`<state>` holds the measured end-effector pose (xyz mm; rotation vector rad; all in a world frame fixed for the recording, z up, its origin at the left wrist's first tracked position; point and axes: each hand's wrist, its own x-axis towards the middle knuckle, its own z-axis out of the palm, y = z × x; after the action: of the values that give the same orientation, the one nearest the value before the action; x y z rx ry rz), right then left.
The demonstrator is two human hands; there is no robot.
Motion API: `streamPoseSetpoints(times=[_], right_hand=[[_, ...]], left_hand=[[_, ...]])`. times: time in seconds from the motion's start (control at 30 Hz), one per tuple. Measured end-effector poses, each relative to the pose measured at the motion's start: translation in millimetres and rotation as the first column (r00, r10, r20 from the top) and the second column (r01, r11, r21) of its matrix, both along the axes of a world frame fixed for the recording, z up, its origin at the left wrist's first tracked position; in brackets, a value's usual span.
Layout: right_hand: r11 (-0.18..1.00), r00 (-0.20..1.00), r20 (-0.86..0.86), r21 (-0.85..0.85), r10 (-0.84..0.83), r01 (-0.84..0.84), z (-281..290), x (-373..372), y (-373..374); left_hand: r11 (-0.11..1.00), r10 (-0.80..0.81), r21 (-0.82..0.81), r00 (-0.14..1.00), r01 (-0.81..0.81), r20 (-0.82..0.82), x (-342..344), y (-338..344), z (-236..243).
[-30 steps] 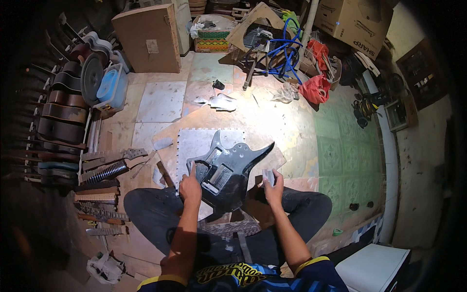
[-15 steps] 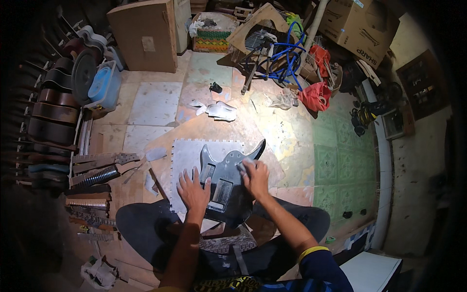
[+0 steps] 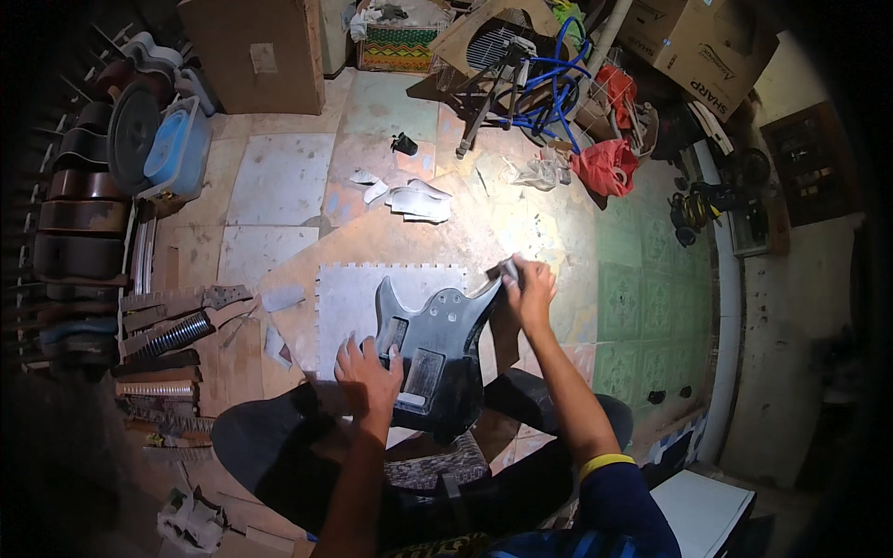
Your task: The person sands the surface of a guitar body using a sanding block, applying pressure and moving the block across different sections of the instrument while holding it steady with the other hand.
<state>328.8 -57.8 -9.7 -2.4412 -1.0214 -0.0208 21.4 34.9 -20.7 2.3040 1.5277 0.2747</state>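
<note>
Dusty dark-grey, two-horned guitar body [image 3: 448,325]: L hand [image 3: 370,372] splayed on its L edge; R hand [image 3: 531,288] pinches small grey pad [image 3: 506,269] at R horn tip [image 3: 494,289].

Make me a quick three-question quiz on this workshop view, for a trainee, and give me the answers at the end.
1. Which hand holds the small grey piece near the dark guitar body? A, left; B, right; C, both; D, neither.

2. True or false: the guitar body's two horns point back toward the person.

3. Fill in the colour: the bag lying beside the crumpled clear plastic is ____.

Key: 1. B, the right hand. 2. False. 3. Red.
</note>
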Motion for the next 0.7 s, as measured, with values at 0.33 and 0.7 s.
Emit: streamPoseSetpoints(times=[0.33, 0.7], right_hand=[[0.998, 1.0, -0.012, -0.057, 0.015, -0.015, 6, -12, -1], [0.998, 0.998, 0.057, -0.057, -0.003, 0.006, 6, -3, 0]], left_hand=[[1.0, -0.005, 0.003, 1.0, 0.005, -0.006, -2, -1, -4], [0.999, 0.02, -0.043, 1.0, -0.02, -0.02, 0, 0, -4]])
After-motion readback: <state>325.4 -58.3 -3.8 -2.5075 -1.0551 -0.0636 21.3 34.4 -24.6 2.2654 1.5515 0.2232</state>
